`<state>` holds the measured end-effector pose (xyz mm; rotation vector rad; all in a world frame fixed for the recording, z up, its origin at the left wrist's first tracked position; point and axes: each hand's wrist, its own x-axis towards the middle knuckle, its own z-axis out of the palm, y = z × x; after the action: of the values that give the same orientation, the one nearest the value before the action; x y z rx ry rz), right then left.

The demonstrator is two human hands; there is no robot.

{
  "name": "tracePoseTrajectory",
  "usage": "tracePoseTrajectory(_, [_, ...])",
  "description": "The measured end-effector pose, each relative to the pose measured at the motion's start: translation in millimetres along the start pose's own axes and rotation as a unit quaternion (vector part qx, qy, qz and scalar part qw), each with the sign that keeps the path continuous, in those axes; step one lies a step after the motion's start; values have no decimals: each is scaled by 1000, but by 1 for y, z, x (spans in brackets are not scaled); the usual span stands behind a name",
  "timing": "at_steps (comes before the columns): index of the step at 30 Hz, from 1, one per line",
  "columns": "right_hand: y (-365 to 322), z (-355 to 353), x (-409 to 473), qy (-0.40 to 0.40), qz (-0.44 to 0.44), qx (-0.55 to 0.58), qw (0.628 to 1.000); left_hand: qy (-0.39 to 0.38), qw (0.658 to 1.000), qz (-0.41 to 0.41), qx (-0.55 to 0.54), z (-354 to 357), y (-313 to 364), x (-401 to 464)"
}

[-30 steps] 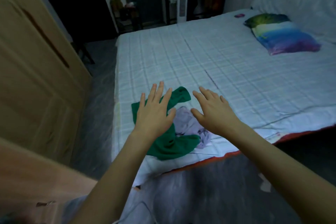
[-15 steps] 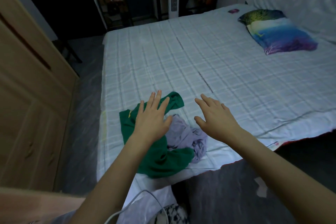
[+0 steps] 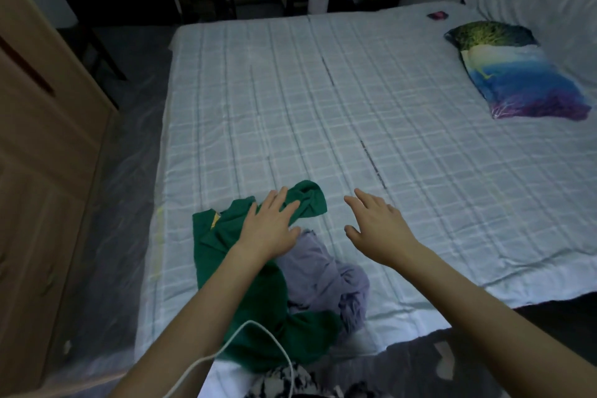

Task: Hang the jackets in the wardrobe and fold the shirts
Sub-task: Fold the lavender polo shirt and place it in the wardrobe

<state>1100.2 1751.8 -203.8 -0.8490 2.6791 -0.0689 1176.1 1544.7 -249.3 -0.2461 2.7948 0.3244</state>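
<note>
Head view | left hand (image 3: 269,228) flat on green shirt (image 3: 226,265), right hand (image 3: 376,226) spread, both grips empty | risk: lavender shirt (image 3: 323,271) tangled in, lifts together

1. The room is dim, with a cool bluish-green cast over everything.
2. The bed (image 3: 355,107) is the brightest surface; its pale checked cover catches soft, even light, with no glare.
3. The far background beyond the bed sinks into near black, and detail there is lost.
4. The wardrobe (image 3: 42,171) on the left looks dull brown and soft-edged, blurred toward the frame edge.
5. Straight lines bow outward near the borders, a wide-angle distortion.
6. The left hand (image 3: 269,226) and right hand (image 3: 378,226) are evenly lit, casting only faint shadows.
7. The bottom edge is smeared and murky.
</note>
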Motion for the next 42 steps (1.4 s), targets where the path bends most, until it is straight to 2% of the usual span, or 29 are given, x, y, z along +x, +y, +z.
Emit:
tracePoseTrajectory(7, [28, 37, 45, -98, 5, -18, 995, -98, 995, 7, -25, 45, -5, 48])
tracePoseTrajectory(11, [37, 71, 74, -136, -14, -18, 991, -119, 992, 1, -51, 80, -3, 76])
tracePoseTrajectory(16, [53, 147, 93, -249, -34, -12, 968, -177, 984, -21, -25, 153, 1, 109])
tracePoseTrajectory(20, [66, 194, 102, -330, -36, 61, 941, -192, 976, -78, -69, 209, 5, 122])
tracePoseTrajectory(23, [78, 220, 111, -360, -8, 150, 921, -178, 968, -133, -120, 239, 21, 125])
tracePoseTrajectory(26, [92, 244, 112, -347, 23, 188, 918, -104, 969, -204, -96, 252, 38, 129])
tracePoseTrajectory(28, [99, 257, 112, -327, 3, 131, 936, -96, 964, -227, -96, 251, 48, 132])
tracePoseTrajectory(30, [102, 263, 117, -331, -42, 72, 940, -112, 965, -221, -86, 250, 56, 133])
tracePoseTrajectory(33, [110, 259, 127, -328, -74, 61, 940, -137, 957, -220, -131, 242, 67, 125])
tracePoseTrajectory(37, [135, 247, 130, -261, -118, 26, 958, -153, 953, -203, -165, 238, 81, 106])
tracePoseTrajectory(42, [180, 226, 113, -237, -80, 27, 968, -199, 951, -195, -133, 231, 98, 69])
